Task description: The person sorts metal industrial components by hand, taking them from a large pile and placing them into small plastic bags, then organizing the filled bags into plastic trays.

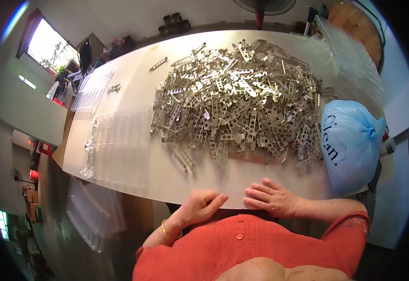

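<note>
My left hand (199, 204) is at the table's front edge, its fingers curled together; whether something small is inside cannot be made out. To its right, my right hand (273, 198) lies flat on the tabletop with fingers stretched out and nothing held. Beyond both hands spreads a large heap of perforated metal strips (242, 103). A few loose strips (182, 158) lie between the heap and my left hand. Clear plastic trays (120, 140) rest on the table to the left of the heap.
A tied blue plastic bag (352, 145) stands at the table's right edge. More clear plastic (354, 61) is at the back right. Further trays (92, 91) lie at the left, and others (94, 215) hang below the table edge. A fan (264, 7) stands behind.
</note>
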Demonstrator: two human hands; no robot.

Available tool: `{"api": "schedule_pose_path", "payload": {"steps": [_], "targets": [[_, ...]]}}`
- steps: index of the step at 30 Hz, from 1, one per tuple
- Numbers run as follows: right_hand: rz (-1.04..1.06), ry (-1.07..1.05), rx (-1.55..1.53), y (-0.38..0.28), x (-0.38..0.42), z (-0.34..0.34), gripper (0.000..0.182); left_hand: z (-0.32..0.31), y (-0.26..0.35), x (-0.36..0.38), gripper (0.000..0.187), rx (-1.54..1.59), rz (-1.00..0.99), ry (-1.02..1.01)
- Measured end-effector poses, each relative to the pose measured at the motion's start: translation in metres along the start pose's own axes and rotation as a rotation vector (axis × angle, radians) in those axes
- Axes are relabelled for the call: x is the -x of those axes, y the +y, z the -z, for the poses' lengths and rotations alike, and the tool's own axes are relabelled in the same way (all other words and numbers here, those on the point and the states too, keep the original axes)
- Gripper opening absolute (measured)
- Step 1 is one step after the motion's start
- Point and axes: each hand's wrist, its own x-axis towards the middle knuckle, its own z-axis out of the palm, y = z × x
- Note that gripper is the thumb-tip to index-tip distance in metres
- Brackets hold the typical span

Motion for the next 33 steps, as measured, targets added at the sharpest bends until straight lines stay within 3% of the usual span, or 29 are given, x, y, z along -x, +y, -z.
{"api": "schedule_pose_path", "payload": {"steps": [2, 3, 5, 10, 14, 19, 23, 25, 30, 33], "targets": [[-0.015, 0.065, 0.0, -0.007, -0.001, -0.002, 0.057, -0.002, 0.006, -0.012, 0.042, -0.12, -0.089, 0.049], [-0.015, -0.021, -0.046, -0.005, 0.016, 0.002, 0.057, -0.022, -0.001, -0.023, 0.042, -0.035, -0.042, 0.052], [-0.019, 0.04, 0.024, 0.0, 0.005, 0.0, 0.056, -0.016, -0.004, -0.034, 0.042, -0.083, -0.231, 0.049], [-0.066, 0.047, -0.152, 0.0, -0.006, 0.003, 0.054, -0.007, -0.019, -0.037, 0.045, -0.114, -0.244, 0.17], [-0.096, 0.066, -0.14, -0.001, -0.009, 0.006, 0.05, 0.007, -0.035, -0.025, 0.044, -0.156, -0.091, 0.264], [-0.136, 0.065, -0.176, -0.003, -0.011, 0.01, 0.051, 0.04, -0.068, -0.016, 0.041, -0.429, 0.175, 0.677], [-0.131, 0.059, -0.125, -0.005, -0.013, 0.009, 0.052, 0.065, -0.091, -0.014, 0.043, -0.477, 0.311, 0.744], [-0.118, 0.06, -0.047, -0.006, -0.012, 0.006, 0.052, 0.071, -0.096, -0.016, 0.047, -0.564, 0.479, 0.602], [-0.133, 0.063, -0.043, -0.009, -0.013, 0.006, 0.051, 0.07, -0.121, -0.023, 0.048, -0.547, 0.509, 0.582], [-0.115, 0.085, -0.026, -0.009, -0.016, 0.006, 0.051, 0.072, -0.128, -0.02, 0.045, -0.464, 0.404, 0.661]]}}
